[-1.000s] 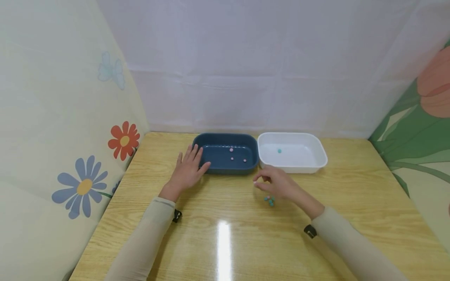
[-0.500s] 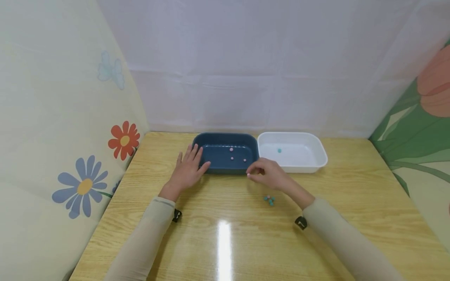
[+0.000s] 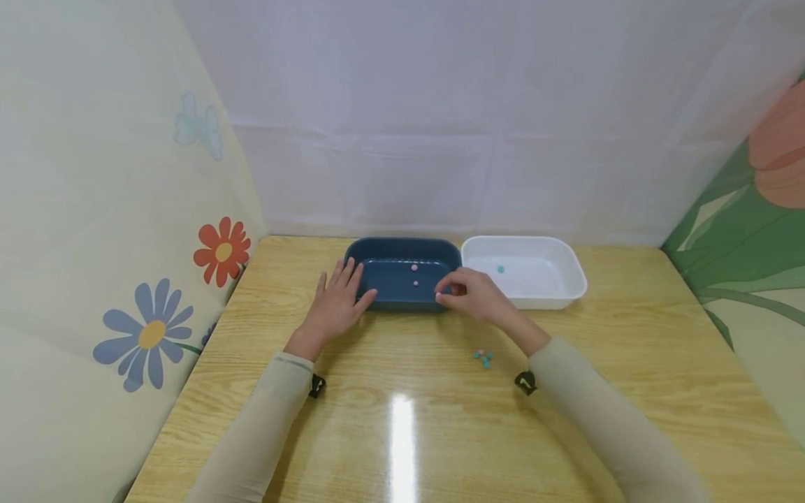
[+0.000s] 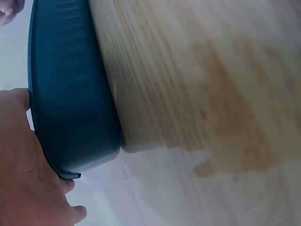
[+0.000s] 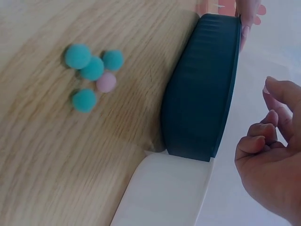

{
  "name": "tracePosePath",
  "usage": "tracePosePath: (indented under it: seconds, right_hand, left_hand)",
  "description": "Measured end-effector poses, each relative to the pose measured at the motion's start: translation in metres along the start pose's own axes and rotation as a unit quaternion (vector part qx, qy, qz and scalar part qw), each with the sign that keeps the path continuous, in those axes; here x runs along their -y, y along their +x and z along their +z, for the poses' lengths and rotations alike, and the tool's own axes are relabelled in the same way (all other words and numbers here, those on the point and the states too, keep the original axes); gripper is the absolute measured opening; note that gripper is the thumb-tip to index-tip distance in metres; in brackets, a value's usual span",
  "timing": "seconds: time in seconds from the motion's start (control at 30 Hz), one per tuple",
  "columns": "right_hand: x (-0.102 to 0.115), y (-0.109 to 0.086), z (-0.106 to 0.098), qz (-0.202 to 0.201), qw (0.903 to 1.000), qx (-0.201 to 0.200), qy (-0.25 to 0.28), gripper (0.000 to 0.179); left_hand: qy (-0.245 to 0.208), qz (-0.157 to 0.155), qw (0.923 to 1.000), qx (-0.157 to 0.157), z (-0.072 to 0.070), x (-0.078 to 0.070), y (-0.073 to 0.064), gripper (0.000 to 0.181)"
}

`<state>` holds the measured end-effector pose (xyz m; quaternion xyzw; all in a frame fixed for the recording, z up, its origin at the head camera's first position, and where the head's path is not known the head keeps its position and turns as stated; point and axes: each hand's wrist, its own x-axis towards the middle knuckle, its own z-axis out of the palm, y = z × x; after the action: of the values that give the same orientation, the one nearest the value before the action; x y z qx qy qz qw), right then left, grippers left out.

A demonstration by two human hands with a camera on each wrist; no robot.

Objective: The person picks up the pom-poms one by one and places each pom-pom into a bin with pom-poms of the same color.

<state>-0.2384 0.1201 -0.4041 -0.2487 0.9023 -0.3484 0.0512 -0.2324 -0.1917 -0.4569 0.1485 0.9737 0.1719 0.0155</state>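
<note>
My left hand [image 3: 335,305] rests with spread, fairly straight fingers on the left end of a dark blue tray [image 3: 402,305]. In the left wrist view, its thumb and fingers lie about the tray's rim. Over the tray's near right corner, my right hand [image 3: 470,293] pinches a small pink pom-pom [image 3: 438,296] between thumb and index finger. Two pink pom-poms [image 3: 414,267] show inside the blue tray; the right hand covers part of its right end. On the table, several teal pom-poms [image 5: 84,100] lie clustered with one pink pom-pom [image 5: 106,82].
A white tray [image 3: 547,303] stands against the right end of the blue one, with one teal pom-pom [image 3: 500,269] in it. Both trays sit near the back of the wooden table [image 3: 352,419], before a pale cloth backdrop [image 3: 390,140].
My right hand has moved left and away from me with the pink pom-pom, from in front of the trays to over the blue tray's edge. The left hand has stayed still.
</note>
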Motion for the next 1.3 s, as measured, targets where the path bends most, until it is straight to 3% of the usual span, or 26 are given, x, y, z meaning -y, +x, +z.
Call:
tracePosePath:
  seconds: [0.83, 1.3]
  right_hand:
    - [-0.006, 0.043, -0.001, 0.076, 0.9962, -0.021, 0.038, 0.017]
    - [-0.012, 0.058, 0.003, 0.095, 0.9946, -0.038, 0.018, 0.02]
  left_hand:
    - [0.001, -0.003, 1.0, 0.0, 0.0, 0.001, 0.0, 0.08]
    - [0.006, -0.001, 1.0, -0.001, 0.001, 0.002, 0.001, 0.08]
